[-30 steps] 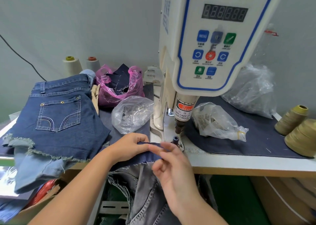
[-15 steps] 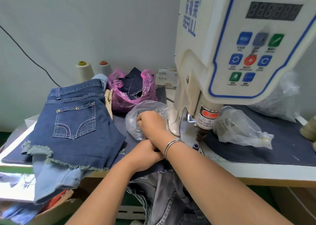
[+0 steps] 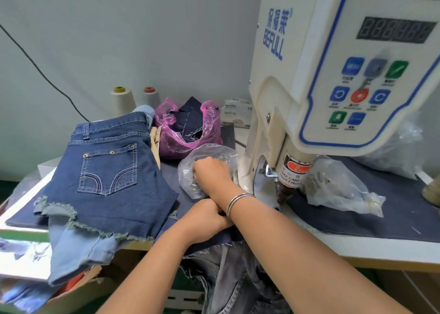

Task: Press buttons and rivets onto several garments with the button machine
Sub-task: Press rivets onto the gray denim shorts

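Button machine [image 3: 333,80]: white servo press, landmark for this entry; ram tip hangs just above the desk [image 3: 357,244] at its base.

Right hand [image 3: 210,174]: reaching left of the machine into a clear bag of metal fasteners [image 3: 190,170]; fingers curled down inside the bag, but whether they have pinched a piece cannot be told. Bracelet on the wrist.

Left hand [image 3: 204,218]: in front of the machine, crossed under the right forearm, clenched on a dark denim piece [image 3: 209,241] at the desk edge, near the ram.

Grey garment [image 3: 228,278]: hangs below the desk edge, in front of the machine.

Blue denim shorts [image 3: 107,182]: stacked well left of the machine, pocket rivets showing.

Pink bag of dark cloth [image 3: 188,127]: behind the fastener bag. Second clear bag [image 3: 338,187]: right of the ram.

Risks, as judged: crossed arms could drag the held denim off position; a blind pick may bring two fasteners or none; fingers near the ram could be caught if the press cycles early.
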